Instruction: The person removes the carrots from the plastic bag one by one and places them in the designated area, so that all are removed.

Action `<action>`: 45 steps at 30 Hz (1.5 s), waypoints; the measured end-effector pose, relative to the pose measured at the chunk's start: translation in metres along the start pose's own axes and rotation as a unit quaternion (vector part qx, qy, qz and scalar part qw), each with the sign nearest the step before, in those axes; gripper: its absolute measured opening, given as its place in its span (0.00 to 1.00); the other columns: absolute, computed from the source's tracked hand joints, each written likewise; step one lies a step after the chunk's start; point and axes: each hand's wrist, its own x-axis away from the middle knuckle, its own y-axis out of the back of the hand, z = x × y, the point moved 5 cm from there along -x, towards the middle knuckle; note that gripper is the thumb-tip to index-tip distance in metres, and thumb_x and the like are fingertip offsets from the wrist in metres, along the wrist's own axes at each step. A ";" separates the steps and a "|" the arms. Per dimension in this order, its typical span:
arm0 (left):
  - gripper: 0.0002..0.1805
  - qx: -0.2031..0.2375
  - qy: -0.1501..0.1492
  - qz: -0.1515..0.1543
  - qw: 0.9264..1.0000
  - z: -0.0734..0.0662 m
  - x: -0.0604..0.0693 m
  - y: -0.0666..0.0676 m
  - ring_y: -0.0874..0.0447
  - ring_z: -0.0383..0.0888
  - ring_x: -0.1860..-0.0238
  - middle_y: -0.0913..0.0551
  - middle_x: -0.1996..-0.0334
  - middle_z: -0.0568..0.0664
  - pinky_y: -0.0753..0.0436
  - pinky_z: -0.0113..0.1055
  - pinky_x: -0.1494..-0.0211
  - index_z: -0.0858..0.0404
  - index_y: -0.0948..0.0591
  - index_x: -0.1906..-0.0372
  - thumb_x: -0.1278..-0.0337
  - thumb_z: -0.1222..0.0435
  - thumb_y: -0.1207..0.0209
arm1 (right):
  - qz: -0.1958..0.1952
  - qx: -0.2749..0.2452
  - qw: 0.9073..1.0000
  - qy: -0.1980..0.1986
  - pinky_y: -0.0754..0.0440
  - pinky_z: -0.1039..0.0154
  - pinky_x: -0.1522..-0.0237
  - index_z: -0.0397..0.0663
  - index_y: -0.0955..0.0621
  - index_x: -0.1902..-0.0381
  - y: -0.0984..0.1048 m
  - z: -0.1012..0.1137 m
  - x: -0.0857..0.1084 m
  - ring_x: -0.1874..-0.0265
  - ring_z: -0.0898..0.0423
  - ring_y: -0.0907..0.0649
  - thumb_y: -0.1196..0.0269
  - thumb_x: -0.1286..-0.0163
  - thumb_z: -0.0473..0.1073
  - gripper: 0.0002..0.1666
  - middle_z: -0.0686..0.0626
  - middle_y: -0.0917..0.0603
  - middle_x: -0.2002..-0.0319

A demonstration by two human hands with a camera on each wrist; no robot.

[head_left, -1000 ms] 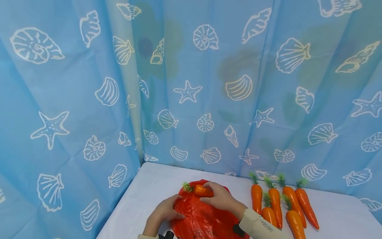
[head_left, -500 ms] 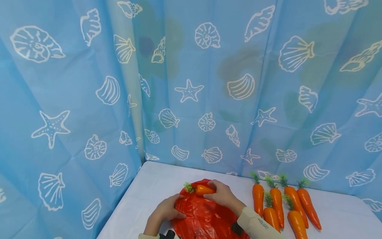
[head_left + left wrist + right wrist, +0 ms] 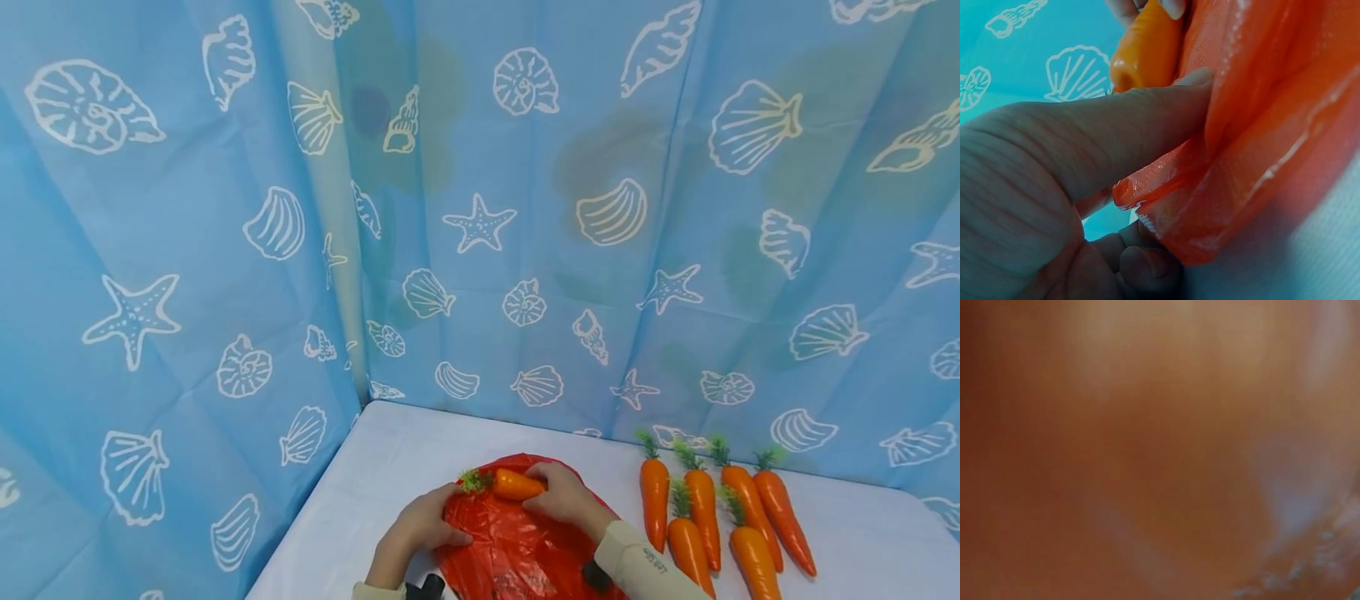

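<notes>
A red plastic bag (image 3: 502, 542) lies spread on the white table in the head view. My left hand (image 3: 427, 525) holds its left edge; in the left wrist view the thumb lies on the red film and curled fingers show behind it. Across the bag's far part is an orange carrot (image 3: 513, 484), its leafy green top pointing left. My right hand (image 3: 566, 500) grips the carrot near its tapered end. Part of the carrot (image 3: 1147, 50) and fingertips on it show at the top of the left wrist view. The right wrist view is a blurred orange-red surface.
Several carrots (image 3: 701, 508) with green tops lie in a loose group right of the bag. The white table (image 3: 405, 442) meets blue curtains (image 3: 480, 333) with white shell prints at the back and left.
My right fingers have shifted slightly right along the carrot toward its tip, so more of its body shows. The left hand keeps its hold on the bag. The head view has shifted slightly.
</notes>
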 end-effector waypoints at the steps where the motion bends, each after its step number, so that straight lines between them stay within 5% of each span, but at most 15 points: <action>1: 0.41 0.000 -0.004 0.001 1.000 0.000 0.000 0.000 0.24 0.60 0.41 0.21 0.40 0.58 0.26 0.64 0.39 0.60 0.24 0.35 0.61 0.63 0.23 | -0.002 0.006 1.000 0.004 0.18 0.44 0.45 0.46 0.19 0.47 -0.001 -0.001 0.000 0.56 0.53 0.21 0.25 0.46 0.39 0.27 0.48 0.19 0.52; 9: 0.42 0.007 -0.004 0.002 1.000 0.000 0.001 -0.001 0.23 0.59 0.41 0.21 0.40 0.58 0.24 0.63 0.40 0.60 0.25 0.35 0.62 0.63 0.23 | 0.014 0.019 1.000 0.018 0.19 0.44 0.46 0.45 0.18 0.48 -0.006 -0.006 -0.002 0.59 0.54 0.24 0.26 0.45 0.39 0.25 0.49 0.21 0.56; 16: 0.42 0.004 -0.001 -0.004 1.000 -0.001 0.001 0.000 0.22 0.58 0.44 0.21 0.40 0.58 0.20 0.60 0.43 0.59 0.24 0.35 0.63 0.64 0.22 | 0.046 0.007 0.999 0.008 0.18 0.47 0.46 0.49 0.20 0.46 -0.006 -0.006 -0.003 0.60 0.56 0.22 0.25 0.44 0.52 0.30 0.52 0.19 0.54; 23: 0.40 -0.001 -0.010 -0.008 1.000 -0.003 0.000 0.001 0.22 0.56 0.47 0.20 0.42 0.57 0.19 0.59 0.45 0.59 0.23 0.37 0.63 0.64 0.22 | 0.064 0.003 0.995 0.073 0.18 0.58 0.56 0.52 0.16 0.53 -0.002 0.009 -0.003 0.65 0.56 0.24 0.29 0.40 0.56 0.21 0.56 0.17 0.63; 27: 0.40 -0.004 -0.015 -0.003 1.000 -0.003 0.001 0.001 0.22 0.55 0.46 0.19 0.42 0.57 0.21 0.61 0.42 0.59 0.24 0.37 0.62 0.64 0.22 | 0.070 0.007 0.993 0.095 0.17 0.58 0.54 0.53 0.17 0.51 0.000 0.021 0.003 0.64 0.57 0.23 0.30 0.39 0.56 0.23 0.57 0.17 0.60; 35: 0.40 -0.008 -0.020 -0.001 1.000 -0.001 0.002 0.002 0.22 0.54 0.47 0.19 0.43 0.55 0.23 0.62 0.41 0.58 0.24 0.36 0.62 0.63 0.22 | 0.041 -0.021 0.990 0.135 0.16 0.55 0.53 0.48 0.19 0.48 0.010 0.048 0.013 0.63 0.57 0.21 0.33 0.34 0.53 0.21 0.54 0.17 0.59; 45: 0.40 0.003 -0.023 0.010 1.000 0.000 0.002 0.000 0.22 0.53 0.49 0.19 0.43 0.55 0.21 0.60 0.43 0.59 0.24 0.36 0.61 0.64 0.23 | 0.024 -0.099 0.985 0.138 0.16 0.53 0.50 0.47 0.25 0.38 0.026 0.070 0.028 0.57 0.56 0.19 0.38 0.30 0.56 0.28 0.50 0.18 0.52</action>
